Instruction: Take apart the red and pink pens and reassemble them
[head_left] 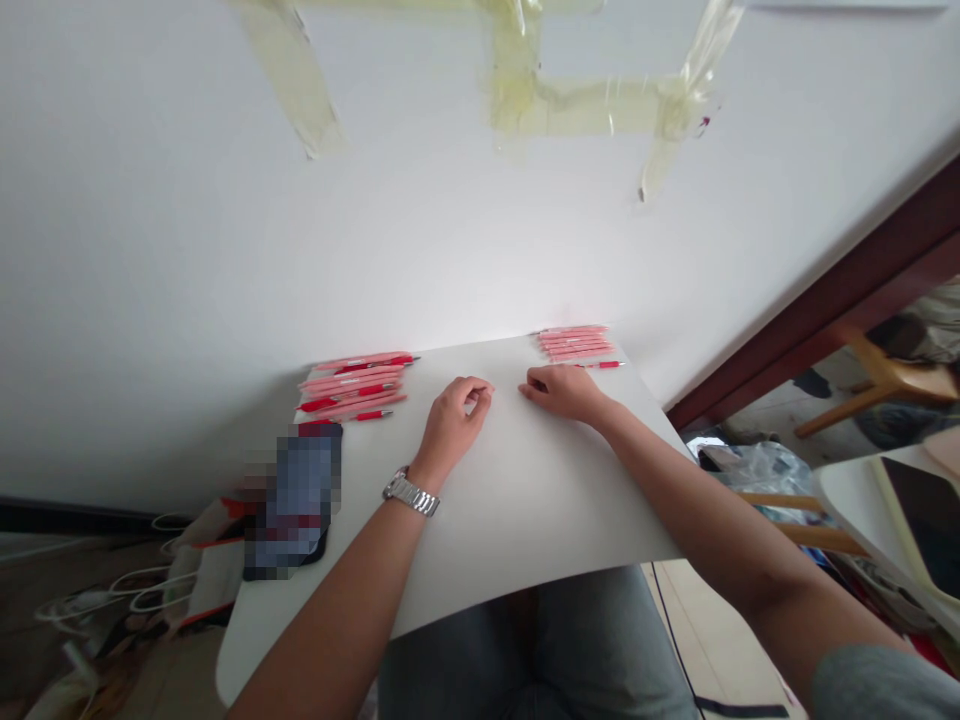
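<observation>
My left hand (459, 415) is over the middle of the white table (525, 500), its fingers curled toward the thumb, with nothing visible in them. A silver wristwatch (411, 492) is on that wrist. Close by on the right, my right hand (559, 390) is closed, knuckles up; its fingertips are tucked away, so any contents are hidden. Just behind it lies a red pen (609, 365), partly covered by the hand. Beyond that is a row of pale pink, slim pen-like pieces (574, 343). To the left sits a pile of pink pieces and red pens (352, 385).
A dark phone-like object (296, 505), blurred by pixels, lies at the table's left edge. The white wall (450, 230) with yellowed tape (585, 105) rises behind the table. Cables (112, 590) and bags are on the left floor; a wooden chair (885, 380) and clutter stand right.
</observation>
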